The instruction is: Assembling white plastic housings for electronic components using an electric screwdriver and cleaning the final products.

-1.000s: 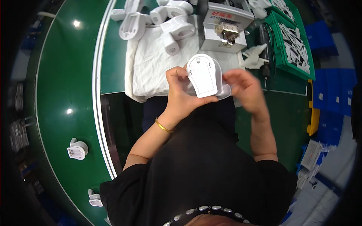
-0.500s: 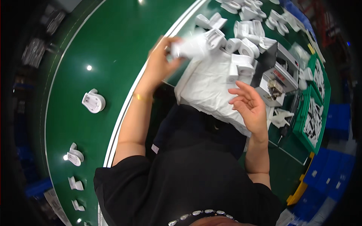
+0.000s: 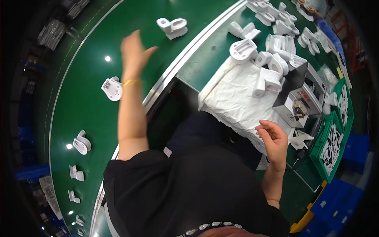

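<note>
Clearly, both my hands are released, fingers gripping nothing.
My left hand (image 3: 135, 53), slightly blurred, thumb spread, hovers over the smooth, shiny green surface (image 3: 94, 114), near a glossy white toilet-shaped piece (image 3: 172, 28) with an oval bowl, which sits there beyond my thumb. My right hand (image 3: 275, 142), fingers loosely curled, hangs by the edge of a creased, soft white cloth (image 3: 233, 100), near a boxy grey metal fixture (image 3: 290, 104).

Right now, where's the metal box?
In the head view, the metal box is right of centre, white cloth to its left, green trays to its right.
</note>
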The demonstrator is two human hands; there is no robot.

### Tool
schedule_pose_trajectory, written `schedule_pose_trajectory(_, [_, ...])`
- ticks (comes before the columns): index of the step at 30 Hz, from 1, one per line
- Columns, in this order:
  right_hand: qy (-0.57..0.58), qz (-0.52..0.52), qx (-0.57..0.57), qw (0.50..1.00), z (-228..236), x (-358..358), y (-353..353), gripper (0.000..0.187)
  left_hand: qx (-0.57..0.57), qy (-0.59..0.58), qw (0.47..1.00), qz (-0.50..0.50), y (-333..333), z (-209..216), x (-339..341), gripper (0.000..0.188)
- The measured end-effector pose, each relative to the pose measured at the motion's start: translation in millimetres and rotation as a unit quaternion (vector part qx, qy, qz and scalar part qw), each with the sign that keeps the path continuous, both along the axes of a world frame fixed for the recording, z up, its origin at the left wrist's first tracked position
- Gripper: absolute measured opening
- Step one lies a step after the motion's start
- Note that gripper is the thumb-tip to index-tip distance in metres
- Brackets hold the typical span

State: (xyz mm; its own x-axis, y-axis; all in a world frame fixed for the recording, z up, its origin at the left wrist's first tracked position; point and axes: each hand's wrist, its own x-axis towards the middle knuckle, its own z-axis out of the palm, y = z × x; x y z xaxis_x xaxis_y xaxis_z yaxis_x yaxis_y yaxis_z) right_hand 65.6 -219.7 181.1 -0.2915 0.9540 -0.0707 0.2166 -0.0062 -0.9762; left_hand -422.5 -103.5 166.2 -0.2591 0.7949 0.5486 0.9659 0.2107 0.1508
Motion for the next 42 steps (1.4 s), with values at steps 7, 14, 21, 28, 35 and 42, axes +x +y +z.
schedule_pose_trajectory(7, [-0.008,-0.018,0.021,1.0,-4.9,23.8,8.6,0.023,-0.262,-0.203,0.943,-0.037,-165.7,-1.2,-125.1,0.086])
schedule_pose_trajectory(14, [-0.002,-0.303,0.129,0.944,38.2,143.0,14.0,0.019,-0.362,-0.172,0.916,0.025,-142.4,32.0,-93.2,0.058])
schedule_pose_trajectory(21, [-0.586,-0.448,-0.032,0.675,2.2,399.6,47.5,0.026,-0.461,-0.29,0.835,0.079,-125.1,14.4,-98.6,0.028])
schedule_pose_trajectory(28, [-0.709,-0.327,-0.102,0.616,-6.5,397.6,63.1,0.039,-0.258,-0.406,0.869,-0.113,-113.3,33.2,-43.9,0.039])
schedule_pose_trajectory(35, [-0.368,-0.424,0.21,0.801,34.8,311.5,64.9,0.042,-0.114,-0.64,0.7,-0.296,-77.0,37.6,174.2,0.051])
schedule_pose_trajectory(42, [0.084,-0.217,0.196,0.953,56.8,79.2,-8.6,0.025,-0.267,-0.704,0.477,-0.453,-44.9,-6.0,338.3,0.078])
